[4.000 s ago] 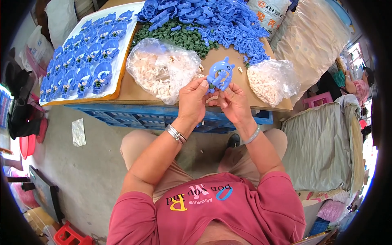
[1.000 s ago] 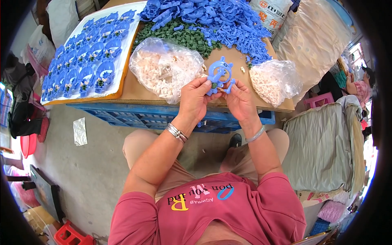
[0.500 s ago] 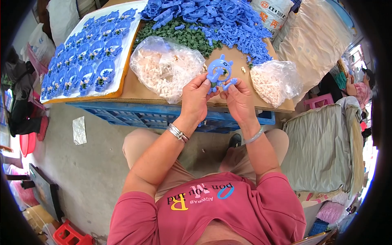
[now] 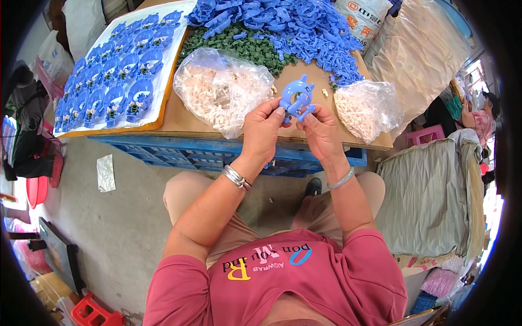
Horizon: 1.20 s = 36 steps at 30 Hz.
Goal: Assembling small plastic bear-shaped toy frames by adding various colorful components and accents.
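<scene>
Over the table's near edge I hold a blue plastic toy figure (image 4: 296,93), ring-shaped with an eared head at the top. My left hand (image 4: 263,129) pinches its lower left side between thumb and fingers. On the other side, my right hand (image 4: 322,132) has thumb and fingers closed at the figure's lower right, around a small blue limb-like part (image 4: 306,112). Whether that part is fixed to the figure, I cannot tell. The fingertips hide the bottom of the toy. Left of my hands lies an open clear bag of cream-coloured small parts (image 4: 209,89).
A white tray (image 4: 169,54) holds rows of assembled blue figures at the left. Piles of blue parts (image 4: 277,19) and green parts (image 4: 239,48) cover the table's back. Another bag of cream parts (image 4: 365,108) sits right. A blue crate (image 4: 179,155) is under the tabletop.
The toy figure has turned and tilted in my fingers, its head now leaning further right. Both hands have shifted slightly while keeping their grip.
</scene>
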Each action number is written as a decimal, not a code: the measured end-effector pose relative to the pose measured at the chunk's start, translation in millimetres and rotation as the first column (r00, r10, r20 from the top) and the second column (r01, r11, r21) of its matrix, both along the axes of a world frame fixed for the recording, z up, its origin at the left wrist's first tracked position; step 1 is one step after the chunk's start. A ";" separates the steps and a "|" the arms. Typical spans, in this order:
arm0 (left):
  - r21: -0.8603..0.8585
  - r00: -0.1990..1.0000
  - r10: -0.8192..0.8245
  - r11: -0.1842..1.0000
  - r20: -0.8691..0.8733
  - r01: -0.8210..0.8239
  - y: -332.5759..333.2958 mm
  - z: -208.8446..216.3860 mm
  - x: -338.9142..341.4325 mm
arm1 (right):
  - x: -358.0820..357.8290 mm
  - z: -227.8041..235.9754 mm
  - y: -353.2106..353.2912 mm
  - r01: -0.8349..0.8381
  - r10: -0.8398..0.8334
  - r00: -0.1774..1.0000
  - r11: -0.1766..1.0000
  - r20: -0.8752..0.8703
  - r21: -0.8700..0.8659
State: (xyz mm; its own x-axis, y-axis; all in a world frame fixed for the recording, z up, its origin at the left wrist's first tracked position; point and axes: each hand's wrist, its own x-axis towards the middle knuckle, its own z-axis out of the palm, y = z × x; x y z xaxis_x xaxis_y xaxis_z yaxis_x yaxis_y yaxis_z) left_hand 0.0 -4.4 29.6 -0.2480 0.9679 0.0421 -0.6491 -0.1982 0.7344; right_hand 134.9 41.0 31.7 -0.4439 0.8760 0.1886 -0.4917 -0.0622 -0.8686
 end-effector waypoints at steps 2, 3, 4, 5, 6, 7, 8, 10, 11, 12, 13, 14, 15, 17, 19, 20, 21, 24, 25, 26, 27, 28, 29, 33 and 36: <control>0.000 0.998 0.028 1.000 -0.051 -0.028 -0.8 3.2 0.1 | -0.2 0.4 -0.7 0.031 -0.032 0.998 0.999 0.048 0.030; -0.001 0.998 0.028 1.000 -0.052 -0.028 -1.3 3.4 -0.1 | -0.2 0.4 -0.9 0.060 -0.066 0.993 0.996 0.095 0.062; -0.008 0.997 0.028 1.000 -0.069 -0.029 -1.7 4.1 -0.5 | 0.3 0.4 -0.6 0.060 -0.066 0.993 0.996 0.095 0.062; -0.015 0.996 0.029 0.999 -0.086 -0.030 -1.9 4.3 -0.6 | 1.5 0.1 -0.1 0.043 -0.058 0.991 0.992 0.123 0.119; -0.015 0.996 0.028 0.999 -0.085 -0.030 -1.7 4.1 -0.4 | 2.9 -0.2 0.6 0.024 -0.051 0.987 0.984 0.150 0.175; -0.016 0.995 0.030 0.999 -0.098 -0.032 -1.7 3.6 -0.4 | 4.1 -1.3 1.4 0.024 -0.050 0.987 0.984 0.151 0.174; -0.017 0.993 0.031 0.999 -0.110 -0.033 -1.7 3.0 -0.4 | 5.6 -2.9 2.5 0.016 -0.047 0.985 0.983 0.166 0.182; -0.025 0.994 0.031 0.999 -0.107 -0.034 -1.5 1.5 0.9 | 6.8 -3.8 2.9 0.007 -0.042 0.983 0.982 0.181 0.189; -0.033 0.994 0.031 0.999 -0.103 -0.035 -1.5 0.9 1.3 | 7.0 -3.8 2.8 0.004 -0.040 0.981 0.983 0.191 0.186; -0.034 0.994 0.032 0.999 -0.104 -0.035 -1.8 0.9 1.1 | 7.2 -3.9 2.7 0.001 -0.038 0.979 0.983 0.202 0.182; -0.036 0.996 0.026 0.999 -0.090 -0.029 -2.0 1.4 1.0 | 7.7 -4.0 3.5 0.001 -0.038 0.979 0.983 0.202 0.182; -0.037 0.997 0.020 0.999 -0.076 -0.023 -2.2 1.7 1.0 | 8.2 -4.2 4.7 -0.006 -0.032 0.980 0.982 0.197 0.190; -0.037 0.997 0.020 0.999 -0.076 -0.022 -2.4 1.5 1.0 | 8.4 -4.4 5.4 -0.012 -0.027 0.981 0.980 0.192 0.199; -0.019 1.000 0.004 1.000 -0.006 -0.005 -2.6 1.2 0.9 | 7.3 -4.9 4.7 -0.002 -0.031 0.985 0.982 0.171 0.189; -0.020 1.000 0.003 1.000 0.013 -0.003 -2.4 1.5 1.3 | 4.8 -5.4 3.6 0.009 -0.036 0.988 0.984 0.149 0.179; -0.022 1.000 0.002 1.000 0.031 -0.001 -2.4 1.7 1.5 | 3.0 -5.7 3.1 0.035 -0.070 0.986 0.974 0.150 0.224; -0.022 1.000 0.002 1.000 0.030 -0.001 -2.2 1.5 1.6 | 1.8 -5.8 2.5 0.061 -0.104 0.983 0.961 0.150 0.268; -0.009 0.997 -0.001 1.000 0.074 0.002 -2.3 0.6 1.2 | -0.9 -3.2 -0.6 0.122 -0.193 0.965 0.929 0.175 0.350; -0.002 0.997 0.003 1.000 0.078 -0.002 -2.6 0.3 1.6 | -1.5 -3.2 -0.8 0.123 -0.194 0.965 0.928 0.175 0.351; 0.005 0.997 0.007 1.000 0.082 -0.007 -2.8 0.2 1.8 | -2.2 -3.2 -0.9 0.133 -0.197 0.968 0.929 0.158 0.345; 0.005 0.997 0.006 1.000 0.082 -0.007 -2.8 0.7 1.8 | -3.0 -3.3 -1.1 0.143 -0.200 0.969 0.930 0.141 0.339; 0.010 0.997 0.012 1.000 0.082 -0.013 -2.9 1.5 1.9 | -4.3 -3.9 -2.0 0.142 -0.199 0.970 0.930 0.141 0.339; 0.015 0.996 0.017 1.000 0.082 -0.019 -3.0 2.1 2.0 | -5.8 -4.6 -3.5 0.172 -0.220 0.969 0.928 0.111 0.332; 0.011 0.994 0.038 0.999 0.102 -0.040 -3.5 3.2 3.1 | -10.8 -7.6 -3.1 0.238 -0.264 0.963 0.925 0.049 0.297; 0.015 0.990 0.038 0.999 0.133 -0.040 -3.1 3.6 2.3 | -13.4 -8.2 -4.0 0.232 -0.233 0.972 0.943 -0.023 0.240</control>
